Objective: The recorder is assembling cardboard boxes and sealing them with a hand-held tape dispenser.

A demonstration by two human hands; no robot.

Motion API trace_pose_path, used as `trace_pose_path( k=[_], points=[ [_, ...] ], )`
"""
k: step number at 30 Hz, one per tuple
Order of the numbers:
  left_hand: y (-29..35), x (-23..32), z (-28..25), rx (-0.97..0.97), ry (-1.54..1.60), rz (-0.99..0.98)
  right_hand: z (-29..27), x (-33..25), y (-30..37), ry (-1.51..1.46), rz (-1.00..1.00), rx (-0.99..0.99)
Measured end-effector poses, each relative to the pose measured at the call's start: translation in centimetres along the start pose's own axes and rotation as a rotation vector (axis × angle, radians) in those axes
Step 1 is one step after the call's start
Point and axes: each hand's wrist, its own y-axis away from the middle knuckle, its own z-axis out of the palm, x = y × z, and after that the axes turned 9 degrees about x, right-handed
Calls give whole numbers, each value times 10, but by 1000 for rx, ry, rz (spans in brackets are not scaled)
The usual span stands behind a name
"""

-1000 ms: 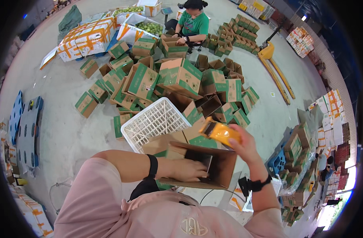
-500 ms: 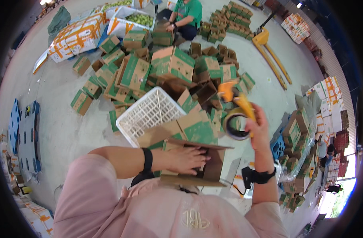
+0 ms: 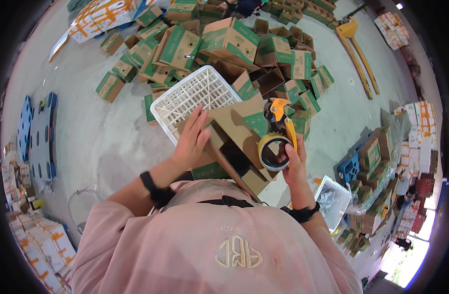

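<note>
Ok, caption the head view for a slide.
Left hand presses a cardboard box flap while the right hand holds an orange tape dispenser beside it, above a white crate.

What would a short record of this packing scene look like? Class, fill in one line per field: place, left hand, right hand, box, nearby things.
Place: concrete floor of a warehouse, seen from above
Left hand: left hand pressed flat on a flap of the cardboard box
Right hand: right hand gripping an orange tape dispenser with its roll, held against the box's right side
Box: brown with green panels, tilted, flaps not yet taped
Nearby things: white plastic crate behind the box; pile of green-and-brown cartons; blue pallets at left; yellow pallet jack
</note>
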Motion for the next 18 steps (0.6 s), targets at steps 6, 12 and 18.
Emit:
trace_pose_path(
  k=[6,12,18],
  points=[
    [-37,-4,12,-383,-67,-83,5,-3,8,-86,59,0],
    [-26,-7,17,-313,14,-150,22,-91,32,43,-266,-134],
    [-26,4,21,-350,10,7,0,17,81,834,-798,-108]
  ],
)
